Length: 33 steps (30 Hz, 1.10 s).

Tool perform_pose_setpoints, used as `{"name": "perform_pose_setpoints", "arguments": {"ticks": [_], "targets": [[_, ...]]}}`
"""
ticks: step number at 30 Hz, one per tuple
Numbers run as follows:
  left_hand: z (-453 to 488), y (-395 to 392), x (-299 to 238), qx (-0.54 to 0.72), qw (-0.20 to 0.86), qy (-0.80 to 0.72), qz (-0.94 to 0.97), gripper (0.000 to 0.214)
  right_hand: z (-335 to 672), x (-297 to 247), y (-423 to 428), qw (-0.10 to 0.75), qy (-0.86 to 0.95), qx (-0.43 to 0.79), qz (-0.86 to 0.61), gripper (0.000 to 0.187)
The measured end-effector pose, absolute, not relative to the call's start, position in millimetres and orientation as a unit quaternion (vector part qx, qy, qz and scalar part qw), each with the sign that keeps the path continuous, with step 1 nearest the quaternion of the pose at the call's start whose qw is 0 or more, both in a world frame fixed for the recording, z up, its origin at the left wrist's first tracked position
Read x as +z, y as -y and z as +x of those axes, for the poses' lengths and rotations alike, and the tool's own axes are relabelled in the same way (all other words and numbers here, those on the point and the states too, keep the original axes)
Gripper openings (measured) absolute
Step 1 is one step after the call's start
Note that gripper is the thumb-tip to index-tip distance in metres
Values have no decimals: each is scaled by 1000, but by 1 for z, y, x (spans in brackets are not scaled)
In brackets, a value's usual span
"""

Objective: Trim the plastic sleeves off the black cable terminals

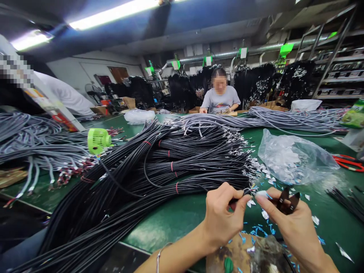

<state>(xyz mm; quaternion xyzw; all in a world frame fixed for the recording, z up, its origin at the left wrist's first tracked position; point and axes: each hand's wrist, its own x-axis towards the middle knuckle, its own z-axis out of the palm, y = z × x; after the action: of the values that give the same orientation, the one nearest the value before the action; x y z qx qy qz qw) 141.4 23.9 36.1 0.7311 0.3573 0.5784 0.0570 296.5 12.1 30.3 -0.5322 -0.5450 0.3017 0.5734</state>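
Note:
My left hand (223, 214) is closed in a pinch on the end of a black cable (241, 194), whose thin coloured wires (252, 188) stick out toward the right. Close beside it, my right hand (297, 223) has thumb and fingers pressed together around a white scrap (263, 193) with a bit of blue. Dark pointed cutters (288, 203) are also held in the right hand, their two tips pointing up; the rest is hidden by the fingers. Left of my hands lie bundles of black cables (170, 170), tied with red bands, their stripped white ends facing right.
A clear plastic bag (295, 157) of white scraps lies beyond my right hand. Blue and foil bits litter the green table (159, 231). Grey cables (273, 117) cross the back; a green fan (98, 141) stands left. Opposite sits a person (220, 93). Red-handled pliers (349, 162) lie right.

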Motion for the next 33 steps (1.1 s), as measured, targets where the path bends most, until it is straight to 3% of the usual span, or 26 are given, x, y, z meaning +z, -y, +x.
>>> {"name": "perform_pose_setpoints", "arguments": {"ticks": [14,18,20,23,27,33], "targets": [[144,-23,27,555,-23,-341,758,17,303,20,-20,537,503,399,-547,36],[147,-24,22,544,-24,-347,764,19,305,26,-20,516,552,351,-553,34],[147,-25,23,522,44,-363,770,17,307,29,-19,512,588,289,-556,31],[147,-29,28,477,243,-398,745,10,306,33,-16,505,646,202,-536,25],[145,-34,33,465,466,-393,642,9,300,34,-12,524,645,197,-519,25],[143,-33,35,511,458,-368,627,17,292,26,-14,560,511,419,-500,30]]}}
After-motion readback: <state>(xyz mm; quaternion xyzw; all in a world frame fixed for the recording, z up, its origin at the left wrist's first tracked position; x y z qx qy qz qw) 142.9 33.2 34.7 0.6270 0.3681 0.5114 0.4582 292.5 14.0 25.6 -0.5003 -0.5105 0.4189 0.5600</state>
